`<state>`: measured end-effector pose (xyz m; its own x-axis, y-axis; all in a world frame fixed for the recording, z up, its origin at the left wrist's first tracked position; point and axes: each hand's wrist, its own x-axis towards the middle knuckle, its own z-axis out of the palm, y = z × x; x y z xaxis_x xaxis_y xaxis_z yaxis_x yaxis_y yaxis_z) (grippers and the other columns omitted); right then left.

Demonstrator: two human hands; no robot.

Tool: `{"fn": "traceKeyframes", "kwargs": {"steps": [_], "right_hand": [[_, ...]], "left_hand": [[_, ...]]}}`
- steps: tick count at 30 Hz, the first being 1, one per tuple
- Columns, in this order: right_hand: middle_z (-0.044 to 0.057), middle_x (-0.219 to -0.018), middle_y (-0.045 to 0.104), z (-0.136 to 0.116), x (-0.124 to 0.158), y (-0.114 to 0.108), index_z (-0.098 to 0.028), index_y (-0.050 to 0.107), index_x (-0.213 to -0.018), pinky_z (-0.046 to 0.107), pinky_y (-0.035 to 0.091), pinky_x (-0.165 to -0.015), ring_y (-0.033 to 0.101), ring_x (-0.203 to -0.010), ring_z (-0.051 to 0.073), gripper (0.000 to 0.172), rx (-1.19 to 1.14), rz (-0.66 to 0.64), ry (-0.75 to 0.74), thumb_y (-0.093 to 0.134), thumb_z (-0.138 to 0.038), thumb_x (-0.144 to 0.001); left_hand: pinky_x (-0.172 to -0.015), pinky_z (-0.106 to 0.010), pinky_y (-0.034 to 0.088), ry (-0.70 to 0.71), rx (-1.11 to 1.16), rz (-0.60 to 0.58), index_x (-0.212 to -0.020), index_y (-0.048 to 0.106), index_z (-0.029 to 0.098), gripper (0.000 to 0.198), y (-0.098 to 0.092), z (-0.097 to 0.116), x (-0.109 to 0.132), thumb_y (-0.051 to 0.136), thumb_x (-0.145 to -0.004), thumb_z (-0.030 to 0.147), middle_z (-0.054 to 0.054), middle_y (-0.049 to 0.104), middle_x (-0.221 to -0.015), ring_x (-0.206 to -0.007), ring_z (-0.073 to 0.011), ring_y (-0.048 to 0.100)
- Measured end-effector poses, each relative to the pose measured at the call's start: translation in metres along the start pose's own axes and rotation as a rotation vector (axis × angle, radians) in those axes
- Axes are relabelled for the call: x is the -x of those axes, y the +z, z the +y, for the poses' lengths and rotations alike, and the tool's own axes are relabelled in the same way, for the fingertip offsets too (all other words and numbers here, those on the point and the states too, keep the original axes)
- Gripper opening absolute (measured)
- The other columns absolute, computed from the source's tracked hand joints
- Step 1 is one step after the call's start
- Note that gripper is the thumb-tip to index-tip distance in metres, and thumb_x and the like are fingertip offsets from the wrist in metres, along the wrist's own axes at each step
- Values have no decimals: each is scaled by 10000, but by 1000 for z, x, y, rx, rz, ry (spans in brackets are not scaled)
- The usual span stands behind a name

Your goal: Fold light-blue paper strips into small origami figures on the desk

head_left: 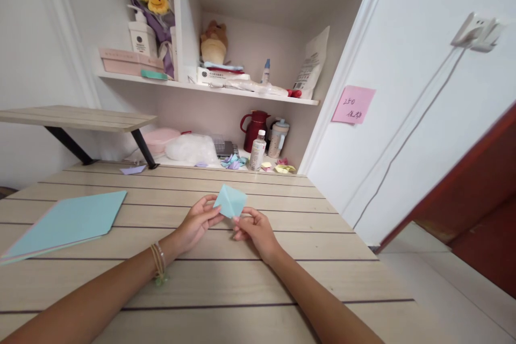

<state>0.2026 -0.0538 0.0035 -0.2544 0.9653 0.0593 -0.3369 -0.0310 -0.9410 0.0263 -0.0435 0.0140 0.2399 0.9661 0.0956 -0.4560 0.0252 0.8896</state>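
A small folded piece of light blue paper point(231, 200), roughly diamond-shaped with a crease down its middle, is held up just over the table. My left hand point(197, 221) pinches its left corner between thumb and fingers. At the lower right edge, my right hand point(256, 230) grips the same paper with thumb and forefinger, its other fingers curled. Off to the left lies a stack of larger paper sheets point(74, 220), light blue on top with pink and pale edges beneath.
The slatted wooden table point(226, 290) carries a small raised shelf point(80, 117) on black legs at the back left. A purple folded paper point(133, 170) lies by it. Behind stand a plastic bottle point(258, 151), a dark red jug point(256, 131) and several folded papers point(234, 162).
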Motion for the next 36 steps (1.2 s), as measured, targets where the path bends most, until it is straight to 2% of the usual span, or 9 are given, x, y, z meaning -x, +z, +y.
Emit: {"fn": "traceKeyframes", "kwargs": {"steps": [5,9,12,16,21,26,31,34,36], "right_hand": [[52,-709,693,-3,1,-2,-168,533,-888,231,505,-444,626,-463,136,377,-95,50,64,686,-418,-650],[55,-816,694,-4,4,-1,-173,559,-869,263,538,-578,670,-635,163,364,-151,-50,81,734,-357,-608],[40,-763,689,-3,4,-2,-155,602,-805,296,524,-703,665,-716,172,305,-103,-98,28,753,-305,-586],[26,-748,683,-4,0,-10,-163,628,-744,307,510,-727,645,-704,159,226,4,-79,-114,739,-290,-594],[18,-740,683,-7,-4,-22,-181,635,-769,308,506,-695,637,-698,168,223,69,-65,-152,724,-301,-605],[23,-734,684,-6,-3,-23,-179,644,-773,299,493,-688,627,-701,173,256,127,-40,-159,748,-294,-569],[32,-666,671,-6,-1,-18,-156,634,-669,303,485,-704,624,-672,174,237,148,39,-138,703,-378,-625],[20,-600,649,-4,-1,-14,-156,606,-629,295,491,-668,619,-628,171,268,144,92,-146,702,-406,-615],[13,-597,645,-3,-2,-13,-160,596,-652,294,496,-653,621,-612,169,273,128,124,-161,714,-401,-599]], "left_hand": [[-862,-366,438,-11,-129,-55,-833,626,154,152,3,-4,1,663,-695,205,-45,667,-872,-867,-188,608],[-841,-329,432,133,-361,12,-847,666,164,189,2,-6,-1,677,-669,226,-49,655,-904,-883,-199,586],[-750,-295,465,187,-456,49,-911,663,163,271,2,-5,1,691,-645,205,-59,660,-921,-819,-194,597],[-619,-290,500,132,-410,-9,-992,621,148,380,5,-5,5,709,-626,204,-53,692,-802,-609,-155,616],[-774,-332,498,132,-366,1,-830,673,136,300,4,-10,4,753,-554,223,-69,715,-842,-780,-206,651],[-716,-305,514,178,-481,58,-791,703,148,235,0,-9,2,731,-587,261,-62,718,-807,-743,-205,652],[-673,-262,504,290,-613,11,-625,690,144,159,2,-4,3,657,-682,289,-55,679,-725,-715,-181,626],[-636,-275,513,199,-534,17,-752,673,134,170,6,-3,4,671,-668,281,-33,660,-661,-631,-165,626],[-627,-284,516,146,-480,23,-880,640,131,276,8,-3,5,697,-641,257,-16,650,-631,-593,-156,622]]}}
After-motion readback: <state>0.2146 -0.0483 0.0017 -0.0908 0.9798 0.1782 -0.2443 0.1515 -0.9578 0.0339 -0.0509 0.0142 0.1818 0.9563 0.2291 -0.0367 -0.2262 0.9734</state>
